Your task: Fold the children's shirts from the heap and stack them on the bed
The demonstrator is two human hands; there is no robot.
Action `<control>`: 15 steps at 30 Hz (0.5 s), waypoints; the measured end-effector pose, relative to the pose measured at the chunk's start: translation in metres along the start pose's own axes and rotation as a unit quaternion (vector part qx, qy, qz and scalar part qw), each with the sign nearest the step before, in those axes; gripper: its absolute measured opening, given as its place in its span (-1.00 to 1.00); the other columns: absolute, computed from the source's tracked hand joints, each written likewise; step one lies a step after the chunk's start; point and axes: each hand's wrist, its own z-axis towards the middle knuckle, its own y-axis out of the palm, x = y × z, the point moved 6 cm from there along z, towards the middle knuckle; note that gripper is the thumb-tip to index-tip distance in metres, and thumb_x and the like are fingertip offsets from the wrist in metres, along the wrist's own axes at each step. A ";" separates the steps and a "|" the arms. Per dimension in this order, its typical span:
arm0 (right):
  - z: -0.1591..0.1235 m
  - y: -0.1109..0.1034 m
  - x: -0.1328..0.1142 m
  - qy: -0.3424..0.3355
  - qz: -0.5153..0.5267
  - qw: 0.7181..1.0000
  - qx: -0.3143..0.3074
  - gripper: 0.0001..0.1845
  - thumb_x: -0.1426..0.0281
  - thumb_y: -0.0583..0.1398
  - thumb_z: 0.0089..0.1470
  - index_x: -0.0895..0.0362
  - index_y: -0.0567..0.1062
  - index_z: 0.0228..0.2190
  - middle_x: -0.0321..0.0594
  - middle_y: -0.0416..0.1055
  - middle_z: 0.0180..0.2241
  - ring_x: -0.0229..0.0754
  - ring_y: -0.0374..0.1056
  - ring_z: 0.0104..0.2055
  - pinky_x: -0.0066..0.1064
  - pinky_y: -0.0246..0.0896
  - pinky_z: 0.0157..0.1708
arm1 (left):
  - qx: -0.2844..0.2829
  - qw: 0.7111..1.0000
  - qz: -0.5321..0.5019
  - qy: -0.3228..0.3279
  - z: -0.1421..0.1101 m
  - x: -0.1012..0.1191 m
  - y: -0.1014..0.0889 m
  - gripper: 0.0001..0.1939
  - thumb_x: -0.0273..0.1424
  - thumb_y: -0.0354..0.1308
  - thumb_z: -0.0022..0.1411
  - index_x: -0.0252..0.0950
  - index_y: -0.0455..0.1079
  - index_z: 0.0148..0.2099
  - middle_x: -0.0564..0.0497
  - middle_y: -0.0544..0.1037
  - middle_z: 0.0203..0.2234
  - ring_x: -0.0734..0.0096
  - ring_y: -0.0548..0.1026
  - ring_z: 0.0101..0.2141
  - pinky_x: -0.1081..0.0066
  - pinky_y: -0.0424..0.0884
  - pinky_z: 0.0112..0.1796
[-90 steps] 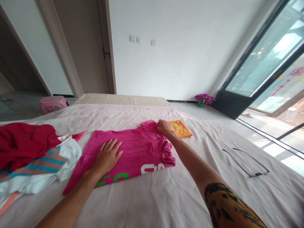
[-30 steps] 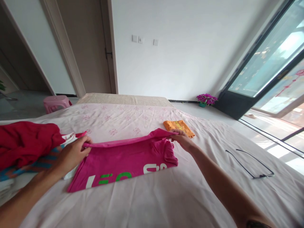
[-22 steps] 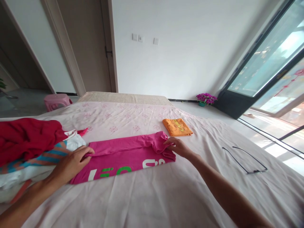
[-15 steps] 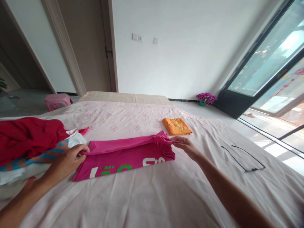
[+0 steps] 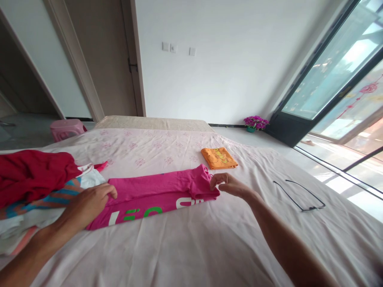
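Note:
A pink T-shirt (image 5: 149, 197) with white and green letters lies on the bed in a long folded strip, its upper part turned over toward me. At its left end rests my left hand (image 5: 94, 201), fingers loosely stretched over the edge and not pinching the cloth. My right hand (image 5: 229, 185) is at the other end, with bent fingers and a gap between thumb and forefinger; it holds nothing. Just beyond it lies a folded orange garment (image 5: 220, 158) with yellow lettering.
A loose heap of clothes, with a red garment (image 5: 32, 173) on top, lies at the left. Eyeglasses (image 5: 312, 208) rest on the bedsheet (image 5: 185, 247) at the right. Past the bed are a pink stool (image 5: 68, 128), purple flowers (image 5: 255, 122) and a glass door (image 5: 324, 79).
The raised pink flap has come down flat on the shirt. Both hands have let go of its edge. The view has shifted slightly to the right.

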 end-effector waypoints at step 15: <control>0.067 0.009 0.018 0.101 -0.305 0.923 0.209 -0.56 0.32 0.07 0.24 0.07 0.36 0.13 -0.09 0.46 0.02 -0.02 0.39 0.00 -0.28 0.24 -0.09 | -0.020 0.966 0.045 0.254 0.021 0.118 0.088 -0.44 -0.14 -0.03 0.38 -0.02 0.10 0.38 -0.06 0.17 0.35 0.09 0.12 0.32 -0.02 0.09 0.26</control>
